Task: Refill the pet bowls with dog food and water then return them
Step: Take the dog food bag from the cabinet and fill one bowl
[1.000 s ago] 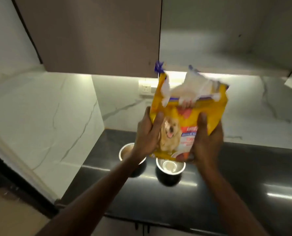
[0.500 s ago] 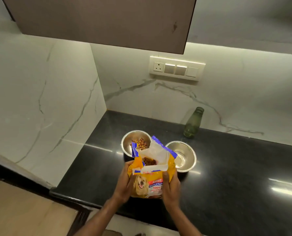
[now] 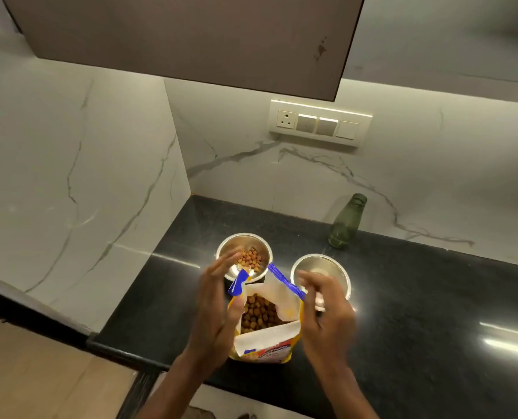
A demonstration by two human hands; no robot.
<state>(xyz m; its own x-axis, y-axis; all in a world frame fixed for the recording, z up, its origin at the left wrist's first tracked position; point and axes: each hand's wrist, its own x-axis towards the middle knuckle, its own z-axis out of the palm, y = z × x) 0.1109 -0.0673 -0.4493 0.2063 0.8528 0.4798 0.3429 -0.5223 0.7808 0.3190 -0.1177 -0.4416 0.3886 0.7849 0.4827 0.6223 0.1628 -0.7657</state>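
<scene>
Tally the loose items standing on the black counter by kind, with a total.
Steel bowls: 2, one with kibble, one without kibble
Dog food bag: 1, open
Green bottle: 1
Total: 4

The countertop (image 3: 402, 297) is black polished stone, very glossy, with bright streaks of light on it, and the wall (image 3: 70, 176) behind is smooth white marble with grey veins and a soft shine. Both bowls (image 3: 243, 255) (image 3: 320, 272) are shiny bare metal, and the bottle (image 3: 346, 222) is green see-through glass. The food bag (image 3: 266, 337) is thin glossy printed plastic, white inside, the kibble (image 3: 259, 311) looks dry and matt, and the cabinet door (image 3: 191, 34) is matt brown.
</scene>
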